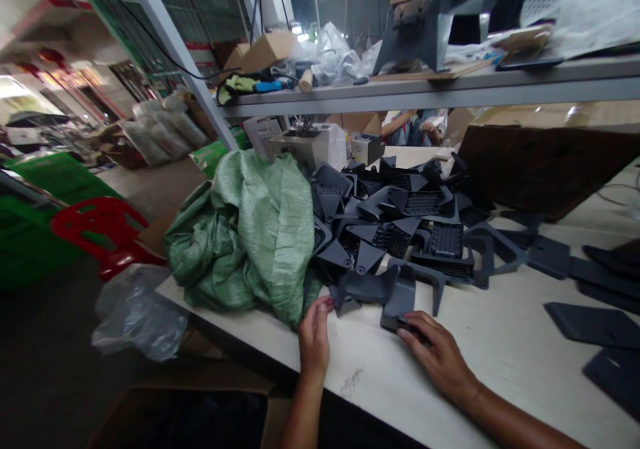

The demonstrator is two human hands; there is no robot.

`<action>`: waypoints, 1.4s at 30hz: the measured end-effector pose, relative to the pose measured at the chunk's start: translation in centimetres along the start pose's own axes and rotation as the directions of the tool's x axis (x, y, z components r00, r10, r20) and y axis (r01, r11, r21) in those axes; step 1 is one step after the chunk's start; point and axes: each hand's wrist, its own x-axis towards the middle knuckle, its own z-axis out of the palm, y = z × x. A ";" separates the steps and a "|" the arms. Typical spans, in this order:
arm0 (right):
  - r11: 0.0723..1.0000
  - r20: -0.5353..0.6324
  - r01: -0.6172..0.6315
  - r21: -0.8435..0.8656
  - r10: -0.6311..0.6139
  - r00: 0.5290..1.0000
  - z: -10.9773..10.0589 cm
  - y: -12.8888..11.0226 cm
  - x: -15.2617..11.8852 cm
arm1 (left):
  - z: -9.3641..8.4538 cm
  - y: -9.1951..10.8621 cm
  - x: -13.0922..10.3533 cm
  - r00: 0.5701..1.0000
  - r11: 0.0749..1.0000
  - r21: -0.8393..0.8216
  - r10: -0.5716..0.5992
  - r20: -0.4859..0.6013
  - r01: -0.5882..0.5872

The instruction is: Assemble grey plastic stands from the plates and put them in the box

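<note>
A concrete-floored room with stacked white sacks (160, 135) and a red chair (107, 232) lies beyond the left end of the pale table (475, 322), whose surface is smooth with a scuff near the front edge. A grey shelf (425, 89) crosses above the far edge, carrying clear plastic bags and cardboard; below it, part of another person (415, 129) shows. A brown carton (545, 162) stands toward the far right corner, and a crumpled green sack (275, 229) fills the left end. Any print on the small box (367, 149) at the far edge is too small to read. Dark plastic parts (390, 202) pile mid-table; flat panels (595, 325) lie toward the right edge. Bare tabletop runs along the front edge between the hands and right of the pile. The right hand (437, 355) pinches the near end of a dark bracket (400, 299) at the pile's front, thumb opposing fingers. The left hand (315, 335), fingers bent close together, is beside the sack; whether it grips anything I cannot tell.
</note>
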 end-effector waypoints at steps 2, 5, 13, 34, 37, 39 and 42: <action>1.000 -0.009 0.010 0.000 -0.010 1.000 0.1 0.2 0.0 | 0.0 0.1 0.0 1.000 1.000 -0.001 0.000 -0.005 0.000; 1.000 -0.023 0.027 -0.011 -0.027 0.999 0.4 0.5 -0.1 | 0.0 0.2 -0.1 1.000 1.000 0.007 0.018 -0.006 -0.018; 0.973 0.038 0.232 -0.016 -0.231 0.972 0.0 -1.6 -0.6 | 0.3 0.3 0.1 0.995 0.994 0.044 0.099 -0.003 -0.099; 0.926 0.107 -0.161 0.343 0.131 0.986 -8.8 -4.8 -5.5 | 4.9 6.8 -12.3 0.895 0.881 0.285 0.268 0.356 -0.377; 0.916 0.183 -0.178 0.359 0.118 0.976 -9.3 -4.9 -4.6 | 7.2 9.5 -13.2 0.797 0.849 0.298 0.212 0.565 -0.437; 0.931 0.202 -0.151 0.333 0.086 0.976 -9.9 -4.5 -3.0 | 8.6 10.5 -13.2 0.771 0.859 0.297 0.162 0.616 -0.417; 0.969 0.079 -0.090 0.232 0.074 0.994 -12.9 -2.3 0.9 | 9.3 11.0 -13.2 0.834 0.921 0.306 0.033 0.551 -0.239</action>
